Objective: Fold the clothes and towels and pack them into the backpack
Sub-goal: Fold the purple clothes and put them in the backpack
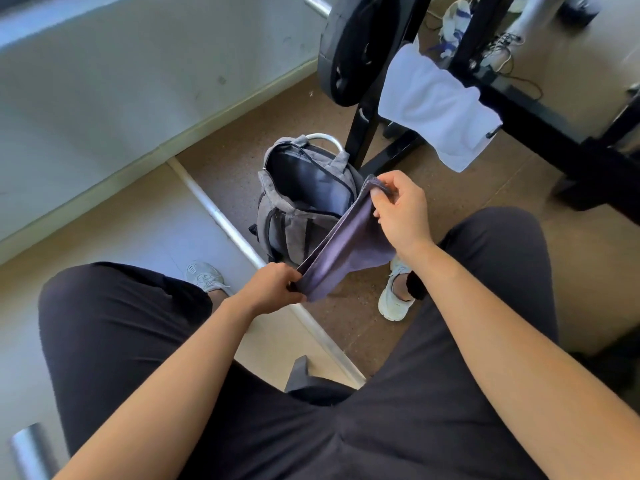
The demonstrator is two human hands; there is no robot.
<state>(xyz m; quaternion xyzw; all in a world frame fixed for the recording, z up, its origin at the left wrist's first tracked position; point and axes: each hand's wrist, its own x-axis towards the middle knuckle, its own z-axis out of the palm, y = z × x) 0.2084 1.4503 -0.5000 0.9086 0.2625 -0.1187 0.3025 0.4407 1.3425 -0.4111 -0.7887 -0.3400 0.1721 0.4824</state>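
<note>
A dark purple-grey towel (341,244) is stretched in the air between my two hands, above my knees. My left hand (273,285) pinches its near lower end. My right hand (401,209) pinches its far upper corner. Just beyond the towel a grey backpack (298,216) stands on the floor with its main compartment unzipped and gaping; its inside looks dark. A white towel (433,105) hangs folded over a black bar of the weight bench at the upper right.
I sit with my legs in black trousers and white shoes (394,296) on the floor. A black weight plate (349,50) on a barbell and the bench's black frame (540,109) stand behind the backpack. A metal bar (221,216) lies across the floor. Shoes and cloth lie far right.
</note>
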